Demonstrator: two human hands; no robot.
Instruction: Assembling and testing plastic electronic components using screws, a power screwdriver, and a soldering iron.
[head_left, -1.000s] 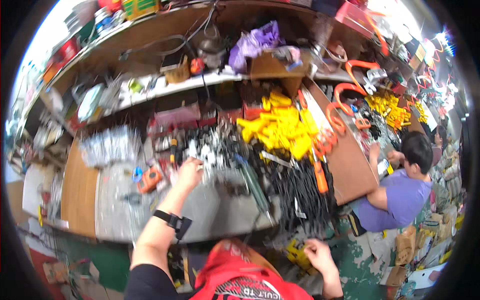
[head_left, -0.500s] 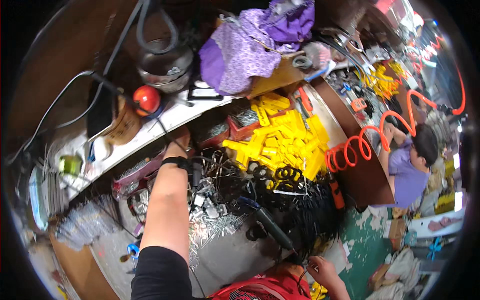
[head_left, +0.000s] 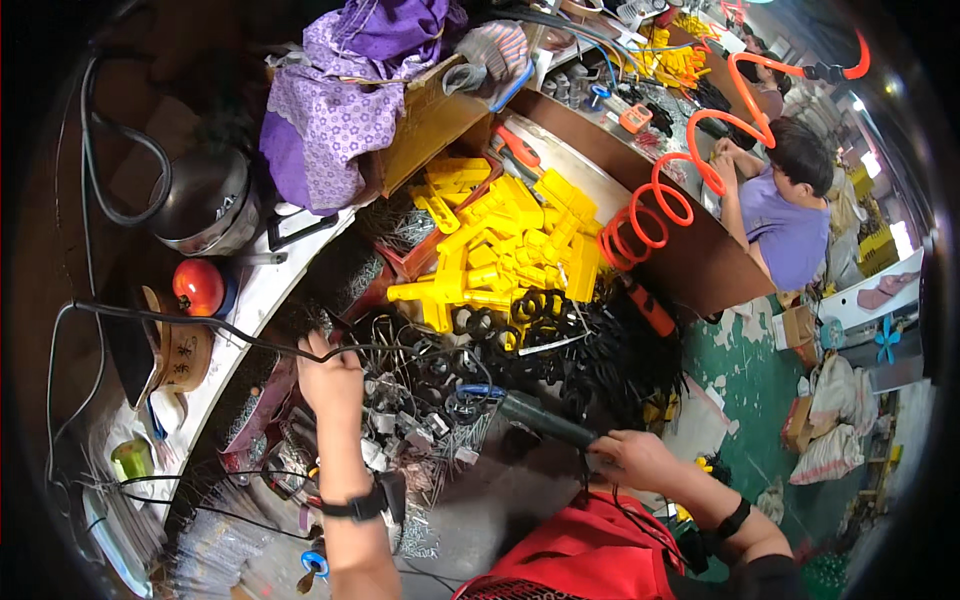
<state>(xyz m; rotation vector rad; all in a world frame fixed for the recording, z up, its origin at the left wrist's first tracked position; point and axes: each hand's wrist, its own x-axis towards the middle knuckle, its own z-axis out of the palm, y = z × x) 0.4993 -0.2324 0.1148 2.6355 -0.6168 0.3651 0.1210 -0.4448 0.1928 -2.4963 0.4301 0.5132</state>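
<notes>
My left hand [head_left: 332,380], a dark band at its wrist, is over the small parts by the shelf edge. Its fingers are bent and closed; their tips are partly hidden, and I cannot make out what they hold. A black cable [head_left: 270,345] passes across these fingers. At the right, my right hand [head_left: 640,461] has its fingers closed around the rear end of a dark green electric screwdriver [head_left: 545,418], where a cord hangs down. The screwdriver's blue front end [head_left: 480,391] points left, toward metal parts [head_left: 405,425] and loose screws [head_left: 462,437].
Yellow plastic parts [head_left: 500,250] are heaped beyond my hands, with black rings and strips [head_left: 620,360] beside them. An orange coiled hose [head_left: 655,205] hangs at the right. A white shelf [head_left: 270,285] carries a red round object [head_left: 198,287] and a metal pot [head_left: 205,205]. Another person [head_left: 785,210] sits at far right.
My view has turned, so the bench appears rotated. My left hand has come back from under the shelf edge. My right hand has moved up from the cord to the screwdriver's rear end.
</notes>
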